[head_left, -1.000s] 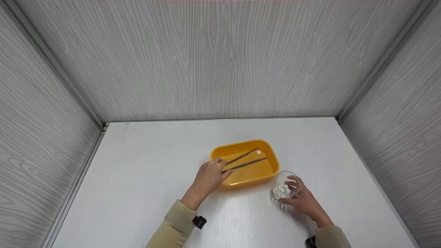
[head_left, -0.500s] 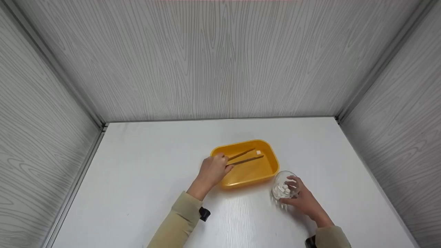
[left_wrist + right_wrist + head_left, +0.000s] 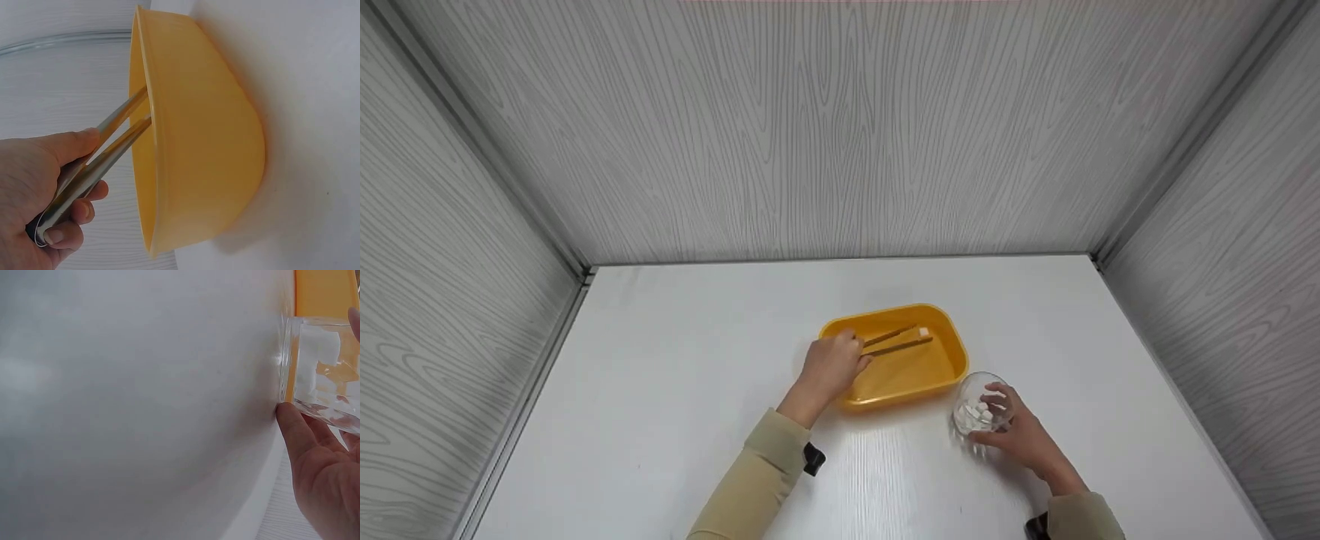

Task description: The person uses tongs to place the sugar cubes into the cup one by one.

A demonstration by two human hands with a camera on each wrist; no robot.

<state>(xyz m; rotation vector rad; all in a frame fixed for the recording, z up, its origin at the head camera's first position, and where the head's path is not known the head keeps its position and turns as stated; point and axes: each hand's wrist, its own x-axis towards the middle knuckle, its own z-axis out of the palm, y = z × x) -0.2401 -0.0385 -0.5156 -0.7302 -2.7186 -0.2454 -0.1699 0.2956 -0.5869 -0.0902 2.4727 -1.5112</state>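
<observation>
My left hand (image 3: 831, 367) grips metal tongs (image 3: 84, 177) near their joined end, fingers wrapped round them. The tongs' two arms reach over the rim into a yellow tray (image 3: 900, 379). Inside, one white cube (image 3: 924, 331) lies close to the tongs' tips, which stand apart; whether a tip touches it I cannot tell. My right hand (image 3: 1020, 435) holds a clear glass (image 3: 981, 382) on the table, thumb and fingers curled round its side. Several white cubes (image 3: 318, 354) sit in the glass, just beside the tray's near right corner.
The white table (image 3: 697, 360) extends around the tray and glass. Grey wood-grain panels rise at the back (image 3: 840, 135), the left (image 3: 442, 300) and the right (image 3: 1222, 300).
My left hand has shifted slightly right and forward. The tongs' tips have come closer together near the cube. My right hand and the glass stay in place.
</observation>
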